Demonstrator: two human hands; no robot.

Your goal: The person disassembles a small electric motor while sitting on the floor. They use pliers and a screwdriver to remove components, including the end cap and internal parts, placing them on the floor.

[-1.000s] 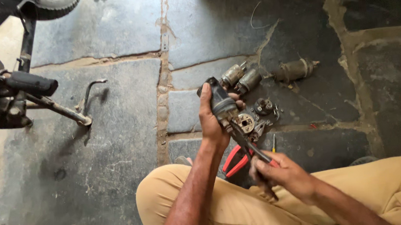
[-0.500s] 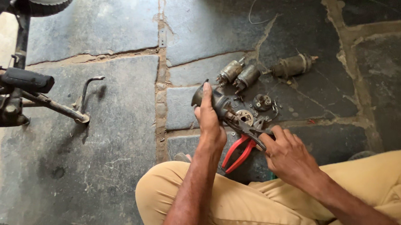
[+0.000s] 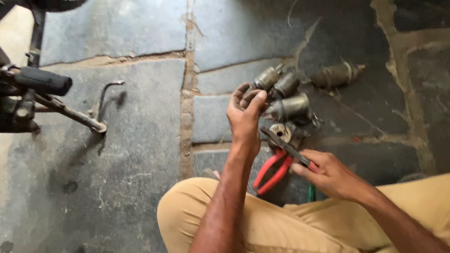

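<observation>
Now left hand (image 3: 245, 114) lifted off motor part (image 3: 289, 107), right hand (image 3: 331, 174) lowered with tool (image 3: 284, 145)

Left hand (image 3: 245, 114) grips a metal part (image 3: 293, 107); right hand (image 3: 331, 174) holds pliers (image 3: 284, 146).

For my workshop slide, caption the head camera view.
Seated on stone paving, left hand grips a small metal part, right hand holds pliers beside grimy cylindrical parts.

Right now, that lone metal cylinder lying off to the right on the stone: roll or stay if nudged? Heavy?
The lone metal cylinder lies on its side, so a sideways nudge would probably roll it, though its flange and end stub may make it curve or stop. It looks like solid, grimy metal, so likely heavy for its size and rigid. The uneven stone floor and its joints may catch it.
</observation>
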